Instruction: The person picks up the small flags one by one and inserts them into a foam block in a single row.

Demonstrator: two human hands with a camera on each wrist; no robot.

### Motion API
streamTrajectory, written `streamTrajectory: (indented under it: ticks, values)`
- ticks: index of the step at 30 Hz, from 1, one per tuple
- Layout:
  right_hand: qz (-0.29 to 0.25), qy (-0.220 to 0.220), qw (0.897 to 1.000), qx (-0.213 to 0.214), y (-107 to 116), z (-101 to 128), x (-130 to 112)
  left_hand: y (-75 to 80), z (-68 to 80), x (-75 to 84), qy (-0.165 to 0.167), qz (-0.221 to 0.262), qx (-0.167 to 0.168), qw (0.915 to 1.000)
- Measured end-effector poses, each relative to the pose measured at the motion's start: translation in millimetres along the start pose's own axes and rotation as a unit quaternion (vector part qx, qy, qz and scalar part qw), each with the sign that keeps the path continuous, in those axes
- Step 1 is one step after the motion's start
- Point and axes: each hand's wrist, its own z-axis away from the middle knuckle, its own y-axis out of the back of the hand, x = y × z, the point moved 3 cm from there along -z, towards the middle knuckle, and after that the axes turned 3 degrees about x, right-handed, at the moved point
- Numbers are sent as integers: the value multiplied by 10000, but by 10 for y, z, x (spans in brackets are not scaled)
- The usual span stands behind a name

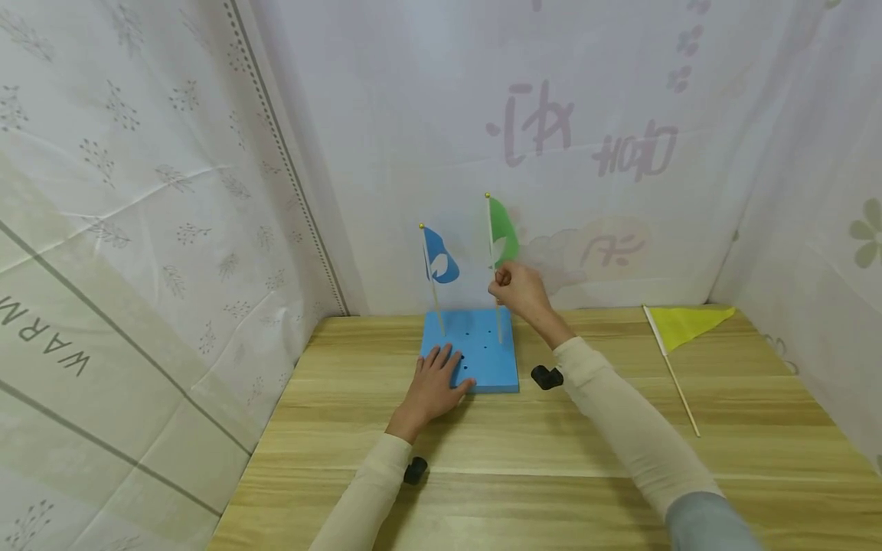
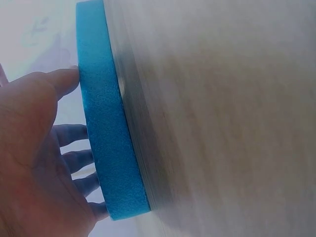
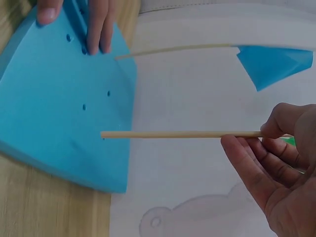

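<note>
A blue foam board (image 1: 492, 371) with several small dark holes lies on the table. My left hand (image 1: 431, 392) rests on its near left part, fingers spread over the top. My right hand (image 1: 525, 295) pinches the thin wooden stick (image 3: 173, 134) of a green flag (image 1: 506, 229) between thumb and fingers. The stick's lower end comes down over the right side of the board, with its tip right at a hole in the right wrist view. A blue flag (image 1: 441, 260) stands in the board's far left area, its stick leaning slightly.
A yellow triangular flag (image 1: 689, 325) on a wooden stick lies on the right of the wood-grain table (image 1: 592, 474). Printed white curtains (image 1: 386, 153) hang behind and at both sides. A small black device (image 1: 547, 376) shows at my right wrist, another (image 1: 416, 471) at my left.
</note>
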Motion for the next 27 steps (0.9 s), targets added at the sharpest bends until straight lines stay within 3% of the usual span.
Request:
streamTrajectory:
  ticks: [16,27]
  values:
    - [-70,154,9998,130,-251,-111,-186,12,-14,10,79,-21,-54,10000]
    - [94,525,9980,349,-423,-143,-184,-16,-31,-11,2,-53,-3,10000]
